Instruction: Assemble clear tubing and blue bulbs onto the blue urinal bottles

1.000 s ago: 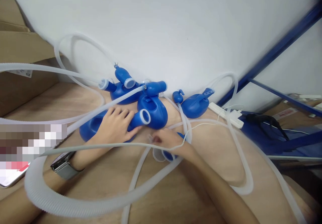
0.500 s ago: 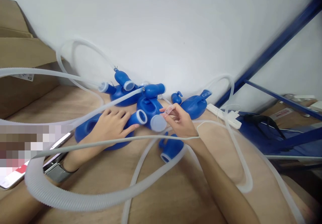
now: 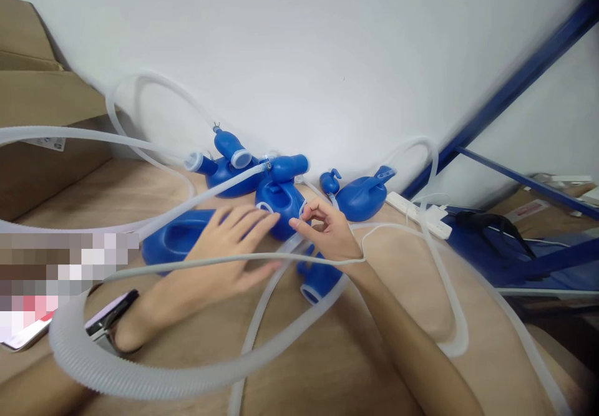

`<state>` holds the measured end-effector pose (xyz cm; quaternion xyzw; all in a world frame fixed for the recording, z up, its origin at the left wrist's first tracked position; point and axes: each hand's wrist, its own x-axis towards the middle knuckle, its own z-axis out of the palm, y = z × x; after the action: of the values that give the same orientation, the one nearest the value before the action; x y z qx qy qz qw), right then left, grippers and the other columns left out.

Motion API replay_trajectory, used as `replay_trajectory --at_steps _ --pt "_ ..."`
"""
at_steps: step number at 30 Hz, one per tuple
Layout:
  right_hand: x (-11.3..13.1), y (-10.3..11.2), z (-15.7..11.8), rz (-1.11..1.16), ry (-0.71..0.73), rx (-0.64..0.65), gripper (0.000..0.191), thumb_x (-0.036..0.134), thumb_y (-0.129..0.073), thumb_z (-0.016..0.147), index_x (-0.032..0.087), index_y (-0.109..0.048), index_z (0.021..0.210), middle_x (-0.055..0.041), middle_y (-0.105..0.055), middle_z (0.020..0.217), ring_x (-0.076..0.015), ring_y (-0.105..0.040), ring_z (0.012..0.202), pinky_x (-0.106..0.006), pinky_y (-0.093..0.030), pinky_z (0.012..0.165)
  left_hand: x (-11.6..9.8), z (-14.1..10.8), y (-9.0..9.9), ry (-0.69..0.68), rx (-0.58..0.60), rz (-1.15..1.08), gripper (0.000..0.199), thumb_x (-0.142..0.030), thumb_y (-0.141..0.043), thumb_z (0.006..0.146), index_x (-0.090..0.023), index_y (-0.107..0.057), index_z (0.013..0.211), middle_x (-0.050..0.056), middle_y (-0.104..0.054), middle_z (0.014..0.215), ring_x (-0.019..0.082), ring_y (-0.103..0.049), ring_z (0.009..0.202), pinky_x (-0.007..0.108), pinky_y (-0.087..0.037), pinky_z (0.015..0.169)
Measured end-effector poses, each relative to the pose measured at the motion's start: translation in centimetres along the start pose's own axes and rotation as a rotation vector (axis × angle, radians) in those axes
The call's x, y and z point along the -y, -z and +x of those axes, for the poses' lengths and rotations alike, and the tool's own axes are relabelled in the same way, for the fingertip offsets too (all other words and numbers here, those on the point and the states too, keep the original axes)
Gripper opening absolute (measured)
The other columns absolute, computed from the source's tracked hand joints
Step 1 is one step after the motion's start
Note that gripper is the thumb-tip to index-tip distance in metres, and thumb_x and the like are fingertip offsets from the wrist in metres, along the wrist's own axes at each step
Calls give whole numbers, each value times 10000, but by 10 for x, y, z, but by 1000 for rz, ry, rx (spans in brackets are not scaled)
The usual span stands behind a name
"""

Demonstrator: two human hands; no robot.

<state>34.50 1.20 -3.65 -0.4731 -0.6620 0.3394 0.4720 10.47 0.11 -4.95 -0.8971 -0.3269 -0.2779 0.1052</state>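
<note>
My left hand [image 3: 238,241] is open, fingers spread, over the neck end of a blue bottle [image 3: 163,238] lying on the table. To its right, my right hand [image 3: 322,226] pinches a small whitish cap, seen nearly edge-on, beside a second blue bottle [image 3: 281,201]. A blue piece [image 3: 321,279] with a pale rim lies below my right hand. A thick ribbed white hose [image 3: 187,382] loops in front of my forearms, and a thin pale cord [image 3: 187,266] crosses both arms.
More blue bottles [image 3: 361,198] and small blue parts [image 3: 330,182] with clear tubes stand near the wall. A white power strip [image 3: 421,215] lies at the right, near a blue metal frame [image 3: 510,91]. A cardboard box [image 3: 42,98] stands at the left, with a phone [image 3: 28,335] below it.
My left hand has moved right and spread its fingers off the blue bottle's neck. The cap at my right hand has turned from facing me to nearly edge-on.
</note>
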Motion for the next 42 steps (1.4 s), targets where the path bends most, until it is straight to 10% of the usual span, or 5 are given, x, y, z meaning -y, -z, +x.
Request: replay_trajectory --at_steps 9,15,18,26,42 --pt "7 -12 -23 61 -36 154 322 535 -773 903 244 -651 969 -28 -723 966 -206 -715 922 -309 -579 736 -12 -11 -11 102 78 -494 578 -213 -439 1111 -355 -368 1666 70 -655 1524 243 -691 1310 381 -608 1052" --pt "-28 41 -30 -672 26 409 242 345 -744 964 224 -744 1173 -107 -778 1177 -302 -734 1105 -474 -573 1001 -3 0 -5 545 156 -1033 481 -488 -565 1070 -305 -564 1515 88 -715 1321 220 -727 939 358 -626 835" --pt "-31 71 -30 -681 -6 613 246 375 -713 993 247 -777 1193 -98 -780 1259 -301 -721 1208 -461 -542 1100 -3 3 -2 667 206 -1253 434 -498 -643 1013 -302 -611 1399 37 -704 1074 189 -682 822 299 -556 699" --pt "-28 85 -32 -594 40 826 732 420 -969 705 296 -736 1388 -89 -696 1449 -345 -656 1350 -461 -526 1155 -8 4 0 647 218 -1078 503 -462 -911 771 -248 -576 1080 -20 -582 937 120 -514 716 238 -429 621" --pt "-40 2 -48 -661 437 -122 741 606 -900 763 299 -631 1382 -114 -574 1282 -305 -710 1156 -466 -666 947 -25 -2 -8 673 130 -891 621 -707 -453 1039 -267 -447 1477 132 -614 1442 358 -607 1290 583 -474 1128"
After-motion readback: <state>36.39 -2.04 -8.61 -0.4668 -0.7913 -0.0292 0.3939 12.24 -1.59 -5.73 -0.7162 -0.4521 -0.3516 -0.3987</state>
